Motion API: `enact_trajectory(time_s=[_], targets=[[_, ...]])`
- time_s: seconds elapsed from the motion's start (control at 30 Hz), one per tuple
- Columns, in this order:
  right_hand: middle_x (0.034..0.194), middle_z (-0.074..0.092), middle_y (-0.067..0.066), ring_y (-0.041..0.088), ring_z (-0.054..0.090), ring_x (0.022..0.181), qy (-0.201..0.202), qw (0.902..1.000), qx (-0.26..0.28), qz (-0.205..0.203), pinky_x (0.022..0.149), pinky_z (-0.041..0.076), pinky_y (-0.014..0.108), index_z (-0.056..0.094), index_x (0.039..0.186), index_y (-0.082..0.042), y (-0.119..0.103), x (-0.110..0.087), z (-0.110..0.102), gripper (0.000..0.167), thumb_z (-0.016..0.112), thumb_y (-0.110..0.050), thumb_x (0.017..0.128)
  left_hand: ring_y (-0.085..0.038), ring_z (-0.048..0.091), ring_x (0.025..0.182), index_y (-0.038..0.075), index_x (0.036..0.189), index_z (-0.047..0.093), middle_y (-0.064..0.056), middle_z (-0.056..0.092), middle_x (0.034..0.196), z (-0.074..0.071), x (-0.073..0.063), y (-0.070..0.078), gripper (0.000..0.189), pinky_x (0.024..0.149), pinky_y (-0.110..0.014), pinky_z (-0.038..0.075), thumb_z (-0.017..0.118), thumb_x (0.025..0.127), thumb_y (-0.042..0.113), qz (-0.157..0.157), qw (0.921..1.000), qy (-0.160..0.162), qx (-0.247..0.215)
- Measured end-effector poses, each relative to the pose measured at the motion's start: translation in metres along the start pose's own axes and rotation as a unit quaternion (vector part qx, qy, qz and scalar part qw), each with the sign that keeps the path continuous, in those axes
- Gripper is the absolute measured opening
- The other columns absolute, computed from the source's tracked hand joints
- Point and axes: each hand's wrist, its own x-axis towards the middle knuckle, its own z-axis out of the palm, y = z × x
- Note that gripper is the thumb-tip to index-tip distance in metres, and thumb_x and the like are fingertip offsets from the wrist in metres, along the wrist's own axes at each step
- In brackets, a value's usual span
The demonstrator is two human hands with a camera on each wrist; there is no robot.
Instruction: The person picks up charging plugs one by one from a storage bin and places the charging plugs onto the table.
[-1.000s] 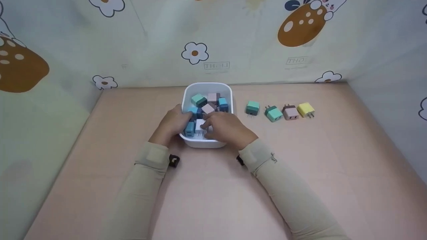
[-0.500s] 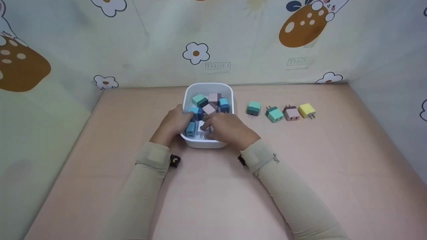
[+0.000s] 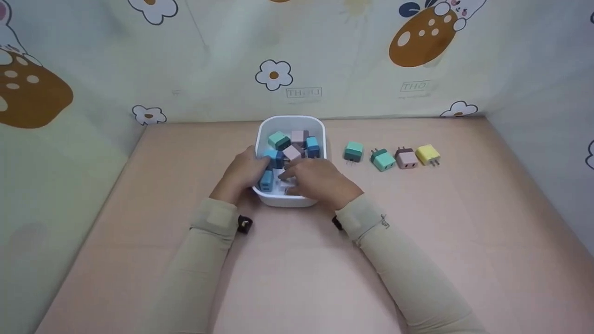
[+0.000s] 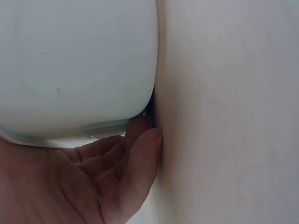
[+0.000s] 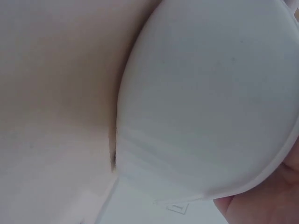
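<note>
A white plastic tub [image 3: 285,202] stands on the table, holding several small plug-in chargers. My left hand [image 3: 242,170] grips its left wall, thumb over the rim; in the left wrist view, fingers curl beside the tub's lower edge. My right hand [image 3: 320,182] reaches over the right rim into the near part of the tub. Its fingers pinch a white charger, mostly hidden by the hand. Near the left thumb lie two blue chargers, one in front [image 3: 267,181]. A pale pink charger [image 3: 291,153], a green charger [image 3: 278,139] and a blue charger [image 3: 312,147] lie farther back.
Right of the tub, a row of chargers lies on the pink tabletop [image 3: 297,278]: a green one [image 3: 353,151], another green one [image 3: 383,160], a pink one [image 3: 406,158] and a yellow one [image 3: 428,154]. A patterned cloth wall [image 3: 209,79] rises behind.
The white charger has turned under my right fingers; its prongs, visible earlier, no longer show clearly. Both hands stay in place, and the whole view shifts slightly.
</note>
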Motion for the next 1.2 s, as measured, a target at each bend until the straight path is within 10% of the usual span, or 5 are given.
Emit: enact_trajectory(time_s=[0.67,1.2], targets=[[0.132,0.073,0.001,0.02,0.066,0.117,-0.014,0.9958,0.051,0.074,0.113,0.05,0.04,0.077,0.129,-0.018,-0.0028,0.0,-0.0029,0.038,0.081,-0.006,0.093,-0.034,0.059,0.125,0.007,0.161,0.035,-0.017,0.055,0.148,0.0001,-0.0015,0.0015,0.063,0.11,-0.052,0.051,0.043,0.106,0.037,0.0,1.0,-0.002,-0.006],[0.127,0.073,0.008,0.022,0.069,0.109,-0.019,0.9982,0.003,0.056,0.104,0.056,0.037,0.078,0.129,-0.011,-0.0032,0.0012,-0.0013,0.037,0.084,-0.012,0.093,-0.034,0.061,0.122,0.004,0.161,0.035,-0.019,0.056,0.148,0.0013,-0.0009,0.0018,0.065,0.109,-0.052,0.053,0.044,0.105,0.035,0.003,1.0,0.005,-0.001]])
